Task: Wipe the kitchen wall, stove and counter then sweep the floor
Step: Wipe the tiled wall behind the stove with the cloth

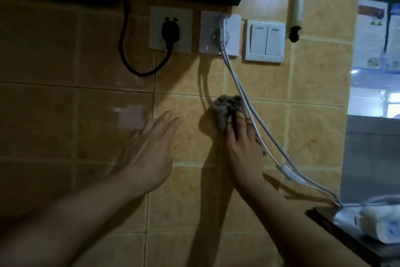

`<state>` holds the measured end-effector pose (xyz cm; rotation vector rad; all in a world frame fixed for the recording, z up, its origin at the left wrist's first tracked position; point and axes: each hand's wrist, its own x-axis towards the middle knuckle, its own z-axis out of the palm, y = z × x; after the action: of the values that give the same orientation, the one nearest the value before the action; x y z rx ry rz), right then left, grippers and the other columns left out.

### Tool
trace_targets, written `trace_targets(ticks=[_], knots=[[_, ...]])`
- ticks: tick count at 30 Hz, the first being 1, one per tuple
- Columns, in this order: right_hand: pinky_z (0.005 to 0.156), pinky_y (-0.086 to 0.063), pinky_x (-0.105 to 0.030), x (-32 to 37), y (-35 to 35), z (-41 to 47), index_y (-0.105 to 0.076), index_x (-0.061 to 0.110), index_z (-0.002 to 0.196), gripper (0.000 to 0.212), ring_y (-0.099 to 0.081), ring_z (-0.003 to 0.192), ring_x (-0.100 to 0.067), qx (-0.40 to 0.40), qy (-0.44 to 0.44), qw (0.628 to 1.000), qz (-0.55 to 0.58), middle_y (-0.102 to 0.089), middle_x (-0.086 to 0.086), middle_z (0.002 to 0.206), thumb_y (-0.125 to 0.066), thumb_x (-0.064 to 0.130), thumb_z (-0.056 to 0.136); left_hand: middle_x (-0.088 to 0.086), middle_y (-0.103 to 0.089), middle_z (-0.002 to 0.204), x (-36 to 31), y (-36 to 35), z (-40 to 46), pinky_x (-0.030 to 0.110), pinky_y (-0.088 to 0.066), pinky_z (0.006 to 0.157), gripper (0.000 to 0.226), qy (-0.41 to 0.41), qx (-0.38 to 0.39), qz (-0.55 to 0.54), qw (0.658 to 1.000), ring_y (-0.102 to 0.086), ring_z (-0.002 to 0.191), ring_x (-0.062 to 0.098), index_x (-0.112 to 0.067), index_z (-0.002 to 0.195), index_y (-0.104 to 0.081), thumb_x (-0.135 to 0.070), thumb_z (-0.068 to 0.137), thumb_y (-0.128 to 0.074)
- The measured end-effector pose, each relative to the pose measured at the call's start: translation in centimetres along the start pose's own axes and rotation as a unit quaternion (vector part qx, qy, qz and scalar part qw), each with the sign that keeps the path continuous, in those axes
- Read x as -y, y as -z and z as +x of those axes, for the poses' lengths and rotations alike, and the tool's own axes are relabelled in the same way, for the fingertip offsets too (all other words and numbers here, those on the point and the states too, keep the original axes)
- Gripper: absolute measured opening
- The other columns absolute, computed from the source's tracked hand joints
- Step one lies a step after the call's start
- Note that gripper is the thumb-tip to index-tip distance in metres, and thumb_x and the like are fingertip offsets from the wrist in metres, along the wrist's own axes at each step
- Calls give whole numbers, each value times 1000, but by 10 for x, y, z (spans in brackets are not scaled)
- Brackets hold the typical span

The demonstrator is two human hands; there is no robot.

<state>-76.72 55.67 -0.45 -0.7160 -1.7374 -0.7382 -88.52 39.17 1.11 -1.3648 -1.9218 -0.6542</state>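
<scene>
1. big hazard first: the white cables (244, 115) hang from the socket (218, 33) right past the cloth (225, 109), so a wide swipe to the right could snag them and tug the plug loose.
2. if that cloth is damp, working upward toward the socket and the black plug (171, 31) looks risky; water near outlets is the thing to avoid.
3. the right hand (242, 145) has its fingers laid over the crumpled grey cloth, pressing it against the tiled wall (313, 128), just below the socket and touching the cable run.
4. whether the thumb curls round the cloth i cannot tell from here.
5. the left hand (151, 147) is spread flat, fingers straight, holding nothing, close to the wall beside the cloth; contact is unclear.
</scene>
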Motion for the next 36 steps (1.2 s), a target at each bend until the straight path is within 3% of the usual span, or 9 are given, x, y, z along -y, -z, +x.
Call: trace_targets(ticks=[3, 5, 7, 14, 21, 27, 29, 33, 36], knots=[[79, -54, -44, -4, -11, -24, -51, -3, 130, 62, -51, 119, -42, -47, 44, 998, 24, -50, -22, 135, -71, 1, 72, -7, 2, 157, -3, -10, -4, 37, -19, 112, 80, 7, -1, 13, 1000, -3, 139, 16, -28, 149, -7, -11, 85, -51], [105, -34, -44, -13, -19, -67, -39, 0, 136, 55, -36, 129, -38, -61, 94, 993, 26, -37, -18, 145, -50, 5, 83, -7, 2, 157, -9, -17, -9, 36, -22, 110, 79, 5, -1, 21, 1000, -5, 139, 16, -28, 149, -8, -13, 85, -51], [112, -22, -43, -27, -19, -98, -38, 4, 137, 55, -33, 133, -36, -27, 126, 991, 27, -31, -15, 148, -48, 7, 83, -7, 2, 157, -17, -23, -15, 37, -23, 109, 78, 0, 2, 24, 1000, -6, 139, 17, -26, 149, -9, -13, 85, -52], [83, -54, -43, -50, -10, -60, -67, 5, 117, 41, -61, 111, -34, -69, 65, 992, 78, -60, -16, 127, -63, 10, 76, -5, 0, 157, -44, -40, -12, 39, -26, 108, 79, -37, -13, 23, 999, -7, 138, 19, -24, 149, -10, -12, 83, -53], [114, -24, -40, -54, -33, -157, -52, 11, 128, 80, -36, 130, -27, -11, 89, 991, 99, -40, -9, 142, -87, 5, 56, -6, 4, 156, -59, -71, -31, 38, -28, 109, 78, -33, -12, 45, 998, -8, 138, 20, -27, 148, -8, -17, 84, -52], [70, -58, -46, -72, -24, -98, -65, 6, 118, 40, -64, 101, -38, -76, 14, 991, 111, -57, -15, 131, -50, 8, 82, -4, 1, 157, -53, -80, -30, 39, -22, 111, 79, -44, -43, 73, 995, -7, 138, 20, -26, 148, -12, -15, 82, -54], [81, -55, -48, -68, -36, -115, -63, 5, 121, 40, -61, 108, -40, -104, 16, 989, 107, -56, -17, 132, -56, 4, 82, -2, 0, 157, -51, -89, -35, 40, -21, 111, 79, -48, -60, 90, 993, -9, 139, 23, -25, 148, -17, -15, 79, -55], [114, -22, -40, -64, -58, -172, -45, 10, 133, 50, -37, 130, -32, -104, 68, 985, 122, -40, -11, 144, -52, 6, 84, 4, -1, 158, -47, -112, -52, 46, -21, 111, 80, -62, -68, 106, 990, -12, 139, 27, -26, 146, -21, -13, 76, -57], [101, -41, -47, -70, -53, -156, -53, 5, 129, 54, -42, 124, -36, -89, 71, 987, 112, -46, -17, 139, -65, -3, 77, 1, 5, 157, -40, -117, -60, 45, -18, 113, 84, -71, -63, 118, 989, -7, 140, 24, -28, 148, -9, -15, 79, -56]])
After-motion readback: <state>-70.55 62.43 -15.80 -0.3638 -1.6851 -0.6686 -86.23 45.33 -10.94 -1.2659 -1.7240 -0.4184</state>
